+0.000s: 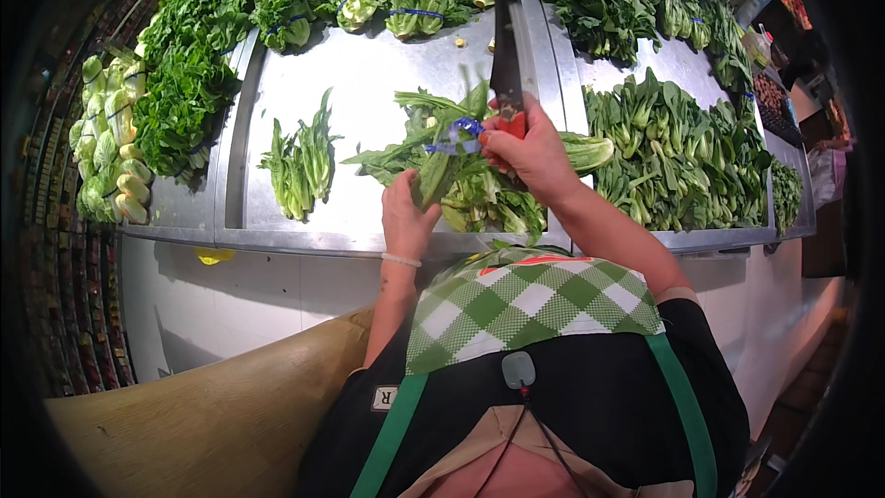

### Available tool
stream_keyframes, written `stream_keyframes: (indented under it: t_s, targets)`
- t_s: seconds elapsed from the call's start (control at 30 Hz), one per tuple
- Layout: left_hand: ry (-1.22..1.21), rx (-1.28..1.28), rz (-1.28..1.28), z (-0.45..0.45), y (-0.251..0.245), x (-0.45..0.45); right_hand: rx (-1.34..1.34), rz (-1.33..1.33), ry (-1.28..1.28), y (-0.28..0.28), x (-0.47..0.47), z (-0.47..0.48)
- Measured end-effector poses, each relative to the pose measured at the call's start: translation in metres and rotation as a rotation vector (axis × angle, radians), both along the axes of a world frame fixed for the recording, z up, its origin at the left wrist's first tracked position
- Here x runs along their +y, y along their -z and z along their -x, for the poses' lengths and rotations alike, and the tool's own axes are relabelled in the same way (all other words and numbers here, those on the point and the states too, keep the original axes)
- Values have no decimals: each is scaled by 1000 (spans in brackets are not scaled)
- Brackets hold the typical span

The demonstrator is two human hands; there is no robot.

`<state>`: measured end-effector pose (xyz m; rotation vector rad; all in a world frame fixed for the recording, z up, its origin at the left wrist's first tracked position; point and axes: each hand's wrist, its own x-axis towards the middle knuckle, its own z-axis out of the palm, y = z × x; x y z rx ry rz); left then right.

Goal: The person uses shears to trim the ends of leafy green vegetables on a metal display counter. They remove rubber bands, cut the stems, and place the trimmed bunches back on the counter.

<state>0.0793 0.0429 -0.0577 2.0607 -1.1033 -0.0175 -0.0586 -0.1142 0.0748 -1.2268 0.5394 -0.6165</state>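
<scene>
My right hand (529, 152) grips the red handle of a large knife (507, 48), its dark blade pointing away from me over the metal counter (332, 55). Its thumb and fingers also pinch a blue tape (456, 137) that lies across a bunch of long-leaf greens (435, 169). At the near end of this bunch is my left hand (408, 214), its fingers curled around the leaves. Loose leaves and trimmings (494, 204) lie beneath and beside the bunch. Another leafy stalk (588, 152) shows behind my right wrist. To the left, a few leafy stems (299, 169) rest on the counter.
Blue-banded lettuces (415, 3) line the counter's far side. Leafy greens (187, 83) and small cabbages (114, 145) are piled at the left. Bok choy (677, 159) and dark greens (594, 7) fill the right. A raised metal divider (553, 48) runs beside the work area.
</scene>
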Motion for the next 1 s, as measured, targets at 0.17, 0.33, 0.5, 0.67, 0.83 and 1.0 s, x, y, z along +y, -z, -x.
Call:
stream_keyframes:
  t_s: [0.17,0.33,0.5,0.67,0.83,1.0]
  targets:
    - [-145,-43,-36,-7,11,9,-120,233,152,-48,-25,4]
    - [-321,830,488,-30,30,8,60,291,22,-37,-31,-1]
    - [-242,1463,908,-35,22,15,229,527,-126,-5,-17,-27]
    - [-239,1583,1227,-36,6,15,206,641,-132,-2,-8,-45]
    - [-213,1612,1499,-43,0,20,225,684,-132,-12,-20,-56]
    - [-243,1763,1409,-42,5,22,345,683,-96,-1,-35,-62]
